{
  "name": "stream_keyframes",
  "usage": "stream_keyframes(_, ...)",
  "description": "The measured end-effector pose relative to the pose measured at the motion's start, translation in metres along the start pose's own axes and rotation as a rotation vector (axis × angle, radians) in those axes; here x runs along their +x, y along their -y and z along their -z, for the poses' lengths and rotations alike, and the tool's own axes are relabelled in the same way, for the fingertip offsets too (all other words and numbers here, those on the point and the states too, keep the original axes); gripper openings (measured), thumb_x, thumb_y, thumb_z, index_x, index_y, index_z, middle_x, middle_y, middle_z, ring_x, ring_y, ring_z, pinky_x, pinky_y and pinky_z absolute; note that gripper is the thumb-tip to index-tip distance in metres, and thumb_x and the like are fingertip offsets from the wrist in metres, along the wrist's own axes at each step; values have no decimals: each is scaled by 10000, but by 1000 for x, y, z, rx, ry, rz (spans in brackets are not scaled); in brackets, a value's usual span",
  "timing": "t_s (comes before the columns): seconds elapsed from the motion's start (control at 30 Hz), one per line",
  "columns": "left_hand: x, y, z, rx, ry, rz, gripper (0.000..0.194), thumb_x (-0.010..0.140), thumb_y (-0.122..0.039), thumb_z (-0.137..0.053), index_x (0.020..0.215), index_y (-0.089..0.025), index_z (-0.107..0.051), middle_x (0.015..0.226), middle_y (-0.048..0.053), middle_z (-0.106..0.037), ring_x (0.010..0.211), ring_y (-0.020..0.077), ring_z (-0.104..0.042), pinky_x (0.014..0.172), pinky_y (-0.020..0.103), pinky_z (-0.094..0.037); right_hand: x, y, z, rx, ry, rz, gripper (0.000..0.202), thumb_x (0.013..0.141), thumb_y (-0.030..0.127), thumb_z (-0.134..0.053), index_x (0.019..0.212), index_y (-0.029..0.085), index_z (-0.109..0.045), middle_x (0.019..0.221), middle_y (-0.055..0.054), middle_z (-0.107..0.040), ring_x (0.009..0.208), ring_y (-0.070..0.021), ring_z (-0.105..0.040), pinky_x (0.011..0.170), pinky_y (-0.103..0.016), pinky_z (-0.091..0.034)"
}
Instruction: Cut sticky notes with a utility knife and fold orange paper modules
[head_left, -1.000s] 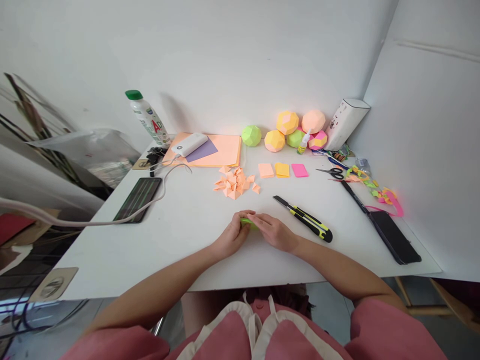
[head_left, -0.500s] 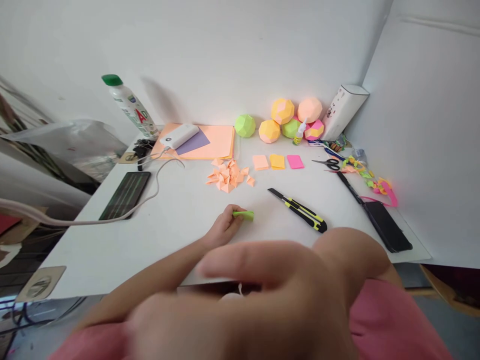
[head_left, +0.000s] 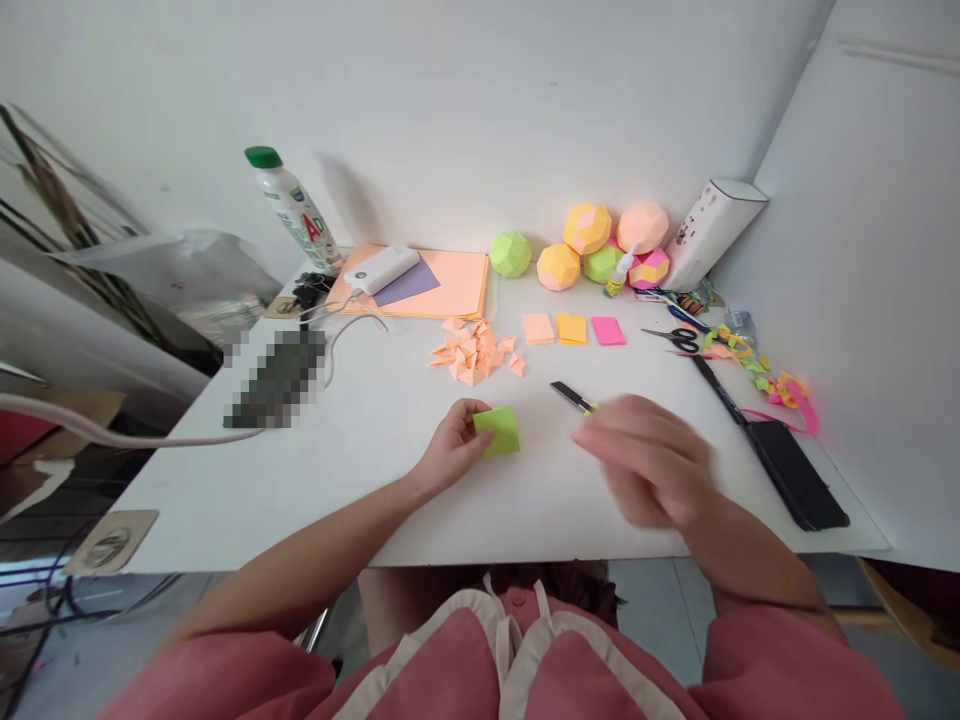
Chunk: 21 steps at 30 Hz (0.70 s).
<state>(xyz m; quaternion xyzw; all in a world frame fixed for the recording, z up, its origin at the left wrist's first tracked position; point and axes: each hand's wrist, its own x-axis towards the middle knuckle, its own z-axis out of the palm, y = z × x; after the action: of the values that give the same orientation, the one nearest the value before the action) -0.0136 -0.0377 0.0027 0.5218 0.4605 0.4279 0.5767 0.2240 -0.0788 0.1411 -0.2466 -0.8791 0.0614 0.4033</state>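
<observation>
My left hand (head_left: 457, 440) pinches a green square of paper (head_left: 501, 432) between thumb and fingers, above the middle of the white table (head_left: 360, 500). To its right, my right hand (head_left: 652, 460) is smeared by motion, and I cannot tell whether its fingers hold anything. It covers most of the utility knife (head_left: 571, 396), whose dark blade end points to the upper left; touching or apart cannot be made out. Beyond my left hand lies a pile of folded peach paper pieces (head_left: 471, 352). Peach squares (head_left: 538, 329), orange squares (head_left: 572, 330) and pink squares (head_left: 608, 331) sit in a row.
Several paper balls (head_left: 587, 230) stand along the wall near a glue bottle (head_left: 619, 272). Scissors (head_left: 675, 338), paper scraps (head_left: 787, 388) and a black pouch (head_left: 799, 475) are at right. At left are a white bottle (head_left: 300, 215), a power bank (head_left: 384, 268) and peach sheets (head_left: 461, 285).
My right hand has dropped away from close to the camera, over the knife's handle. The green paper in my left hand has turned from edge-on to show its face. The view has shifted slightly.
</observation>
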Motion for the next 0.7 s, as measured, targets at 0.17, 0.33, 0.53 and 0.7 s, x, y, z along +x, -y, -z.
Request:
stream_keyframes(0.17, 6, 11, 1, 255, -101, -60, 374, 756, -303, -596, 1084, -196, -452, 777, -26, -529, 644, 95, -496, 597, 238, -427, -22, -80, -96, -85, 389, 35, 666, 820, 437, -590, 1362, 107, -389, 1379, -208, -434, 1278, -317, -395, 1018, -510, -389)
stream_keyframes(0.33, 6, 8, 0, 37, 62, 6, 437, 752, -344, -631, 1106, -193, -423, 832, -5, -576, 718, 119, -577, 634, 260, -481, -47, -89, -125, -63, 421, -42, 866, 806, 499, -583, 1448, 74, -186, 1443, -242, -315, 1342, -311, -290, 1061, -498, -330)
stream_keyframes(0.53, 4, -2, 0, -137, 142, 69, 458, 736, -373, -680, 1083, -192, -443, 933, 26, -592, 786, 133, -606, 676, 278, -506, -44, -90, -124, 91, 363, -21, 785, 838, 464, -558, 1452, 131, -200, 1342, -213, -416, 1268, -282, -392, 1032, -465, -383)
stream_keyframes(0.7, 6, -3, 1, -73, 143, 59, 438, 741, -390, -668, 1078, -188, -475, 950, 31, -604, 808, 133, -606, 701, 277, -506, -45, -92, -125, 98, 351, -17, 839, 811, 512, -576, 1451, 126, -196, 1361, -229, -379, 1279, -299, -366, 1026, -486, -378)
